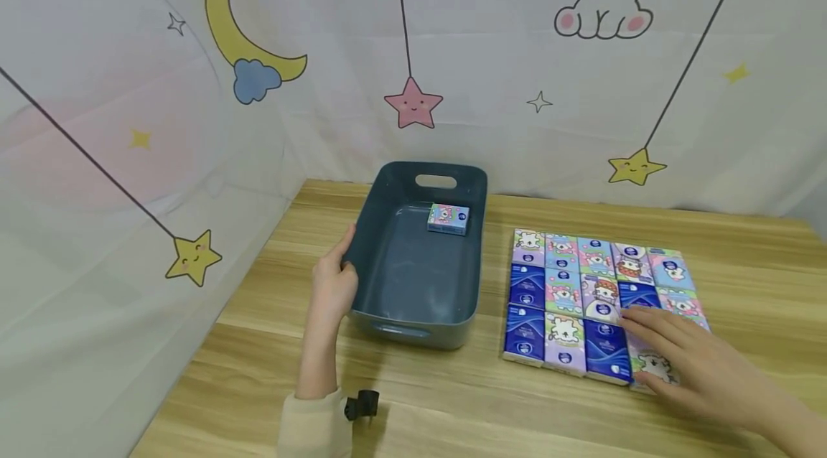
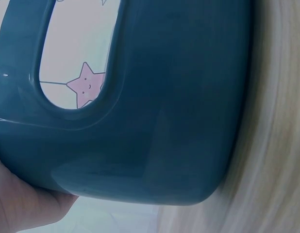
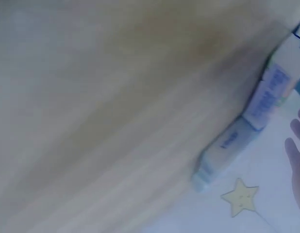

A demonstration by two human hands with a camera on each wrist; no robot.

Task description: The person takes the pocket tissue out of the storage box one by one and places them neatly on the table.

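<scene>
A blue-grey plastic bin point(image 1: 420, 278) stands on the table, with one small tissue pack point(image 1: 449, 218) inside near its far end. My left hand point(image 1: 334, 282) grips the bin's left rim; the left wrist view shows part of that hand point(image 2: 24, 199) against the bin wall point(image 2: 179, 111). To the right lie rows of tissue packs point(image 1: 563, 293), some dark blue, others pastel with cartoon animals. My right hand point(image 1: 698, 361) hovers over the front right packs, fingers spread and partly covering a cartoon pack point(image 1: 652, 365). Whether it touches that pack cannot be told.
The wooden table point(image 1: 452, 408) runs back to a white curtain point(image 1: 504, 85) printed with stars, a moon and an animal. More curtain hangs along the left side. A small black object point(image 1: 363, 405) sits beside the left sleeve point(image 1: 315, 422).
</scene>
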